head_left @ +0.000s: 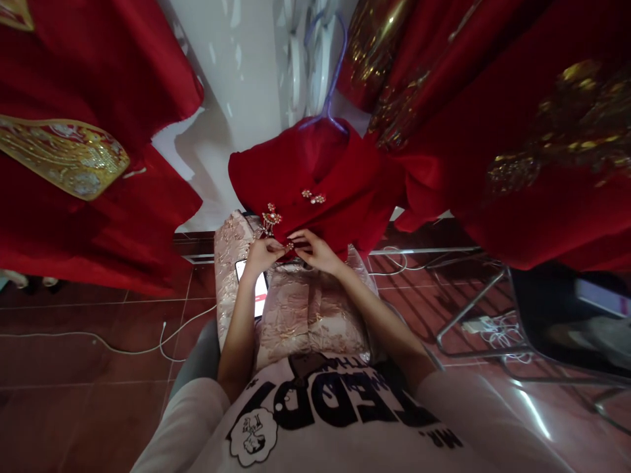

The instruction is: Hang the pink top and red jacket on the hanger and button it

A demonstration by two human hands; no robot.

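Observation:
My left hand (265, 255) is closed at the lower edge of a red garment (355, 190), its fingertips pinching a small beaded ornament (290, 246). On the ornament's other side is my right hand (316, 251), thumb and fingers curved and apart, close to it. The garment hangs from a purple hanger (340, 66) and drapes toward my lap. Just above my left hand a larger beaded ornament (271, 218) lies on the red cloth. Another flower-shaped ornament (314, 197) sits higher up. A lit phone (260, 295) rests under my left forearm on the pink patterned fabric (315, 315).
Red garments with gold decoration (83, 157) hang at left and right. White cables (123, 348) run over the tiled floor (59, 420). A dark chair (552, 315) with a metal frame stands at right, a phone (601, 297) on it. A white wall is behind.

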